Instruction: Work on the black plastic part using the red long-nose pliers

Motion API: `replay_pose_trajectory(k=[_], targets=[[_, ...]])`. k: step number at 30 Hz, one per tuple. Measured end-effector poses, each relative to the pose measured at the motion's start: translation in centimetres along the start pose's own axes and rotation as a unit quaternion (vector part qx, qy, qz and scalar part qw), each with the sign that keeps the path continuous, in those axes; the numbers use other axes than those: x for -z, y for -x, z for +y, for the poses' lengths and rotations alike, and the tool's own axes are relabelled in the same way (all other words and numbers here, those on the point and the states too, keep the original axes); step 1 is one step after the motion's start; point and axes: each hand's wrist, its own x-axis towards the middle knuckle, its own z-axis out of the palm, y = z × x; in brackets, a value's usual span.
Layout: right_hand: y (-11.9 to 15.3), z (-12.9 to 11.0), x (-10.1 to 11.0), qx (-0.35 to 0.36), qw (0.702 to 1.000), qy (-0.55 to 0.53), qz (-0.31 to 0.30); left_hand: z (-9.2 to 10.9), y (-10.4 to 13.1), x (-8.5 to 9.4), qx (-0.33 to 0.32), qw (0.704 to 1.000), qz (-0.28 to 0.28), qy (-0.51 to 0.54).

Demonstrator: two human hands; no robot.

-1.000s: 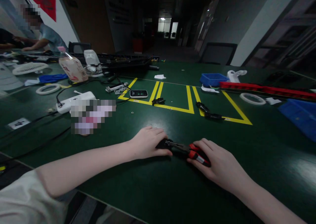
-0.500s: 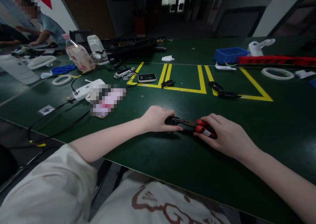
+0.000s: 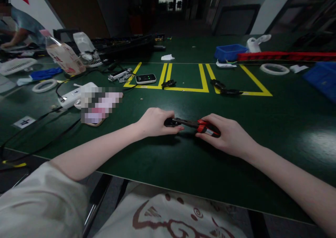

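Observation:
My left hand (image 3: 154, 121) is closed around a small black part (image 3: 170, 121), mostly covered by the fingers. In my right hand (image 3: 228, 133) are red-handled pliers (image 3: 203, 126), whose dark jaws point left and meet the black part. The exact grip of the jaws is too small to make out. Both hands hover just over the green table (image 3: 157, 157), near its front edge. Beyond them, similar small black parts (image 3: 168, 84) lie on yellow tape lines, with more black pieces (image 3: 229, 92) further right.
To the left are a phone (image 3: 101, 106), a white power strip (image 3: 78, 94), cables and a bottle (image 3: 65, 57). A small device (image 3: 146, 78) sits by the yellow tape (image 3: 189, 89). At the right are blue bins (image 3: 231, 51), a tape roll (image 3: 274, 69) and a red strip (image 3: 286, 56).
My view has turned slightly right, so the scene shifts left and a second blue bin shows at the right. Both hands keep their hold on the black part and the pliers.

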Motion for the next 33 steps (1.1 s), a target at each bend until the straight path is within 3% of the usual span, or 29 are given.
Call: replay_pose_trajectory(k=[5, 13, 26, 33], targets=[[-0.2, -0.4, 0.1, -0.009, 1.000, -0.026, -0.006, -0.2, 0.1, 0.1, -0.005, 1.000, 0.017, -0.023], [-0.1, -0.4, 0.0, -0.001, 1.000, -0.019, 0.011, -0.6, 0.2, 0.5, -0.009, 0.997, -0.048, 0.065], [0.0, 0.3, 0.2, -0.027, 0.998, -0.052, 0.002, -1.0, -0.4, -0.6, -0.023, 0.999, -0.001, 0.030], [0.5, 0.2, 0.4, -0.005, 0.999, 0.007, 0.044, -1.0, -0.6, -0.4, -0.036, 0.995, -0.031, 0.087]])
